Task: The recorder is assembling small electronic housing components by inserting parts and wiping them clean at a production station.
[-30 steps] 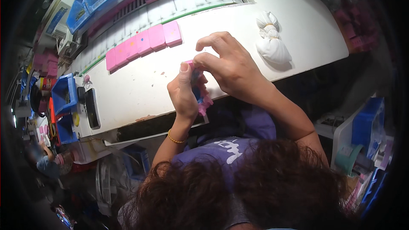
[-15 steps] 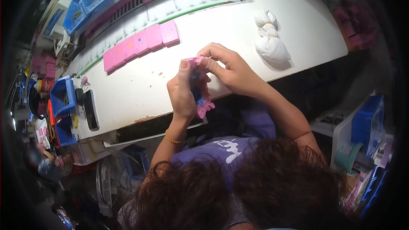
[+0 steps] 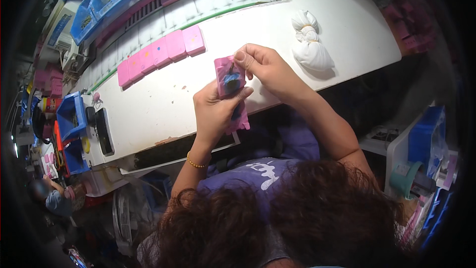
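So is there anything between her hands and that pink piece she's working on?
Nothing visible. The left hand grips the pink piece directly from below, and the right hand pinches its top edge with the fingertips. Both touch it above the white table; the row of pink blocks lies apart.

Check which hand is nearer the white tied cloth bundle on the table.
Right. The right hand pinches the top of the pink case, just left of the white cloth bundle. The left hand grips the case lower down, farther away.
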The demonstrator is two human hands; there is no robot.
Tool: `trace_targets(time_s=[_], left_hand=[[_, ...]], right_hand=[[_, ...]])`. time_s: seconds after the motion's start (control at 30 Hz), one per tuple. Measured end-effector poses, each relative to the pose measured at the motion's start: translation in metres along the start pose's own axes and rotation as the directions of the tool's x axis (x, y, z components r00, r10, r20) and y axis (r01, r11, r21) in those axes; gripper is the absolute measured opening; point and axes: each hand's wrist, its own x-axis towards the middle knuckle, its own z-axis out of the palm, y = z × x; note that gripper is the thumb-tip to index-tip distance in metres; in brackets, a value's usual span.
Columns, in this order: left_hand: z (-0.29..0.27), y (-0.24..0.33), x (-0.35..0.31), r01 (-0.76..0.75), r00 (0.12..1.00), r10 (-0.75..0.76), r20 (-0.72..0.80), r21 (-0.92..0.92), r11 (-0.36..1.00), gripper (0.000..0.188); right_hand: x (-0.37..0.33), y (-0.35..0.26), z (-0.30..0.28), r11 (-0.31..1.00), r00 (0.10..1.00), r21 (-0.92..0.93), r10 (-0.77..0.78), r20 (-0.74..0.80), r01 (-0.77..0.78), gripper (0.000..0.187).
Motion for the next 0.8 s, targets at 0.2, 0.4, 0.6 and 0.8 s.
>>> trace_targets(time_s=[0.2, 0.4, 0.6, 0.8], left_hand=[[-0.014, -0.001, 0.011, -0.615, 0.695, 0.711, 0.107, 0.6, 0.511, 0.027], [-0.019, -0.01, 0.009, -0.608, 0.69, 0.708, 0.154, 0.654, 0.451, 0.028], [-0.018, -0.014, 0.008, -0.512, 0.82, 0.564, 0.098, 0.566, 0.646, 0.026], [-0.02, -0.015, 0.01, -0.515, 0.836, 0.542, 0.087, 0.469, 0.718, 0.025]], right_hand=[[0.011, 0.002, -0.016, 0.933, 0.926, 0.198, 0.235, 0.296, -0.3, 0.033], [0.018, 0.011, -0.018, 0.87, 0.874, 0.24, 0.336, 0.351, -0.431, 0.036], [0.011, 0.013, -0.019, 0.983, 0.974, -0.076, 0.178, 0.139, -0.168, 0.029], [0.001, -0.005, -0.022, 0.785, 0.906, -0.454, -0.343, 0.25, 0.422, 0.038]])
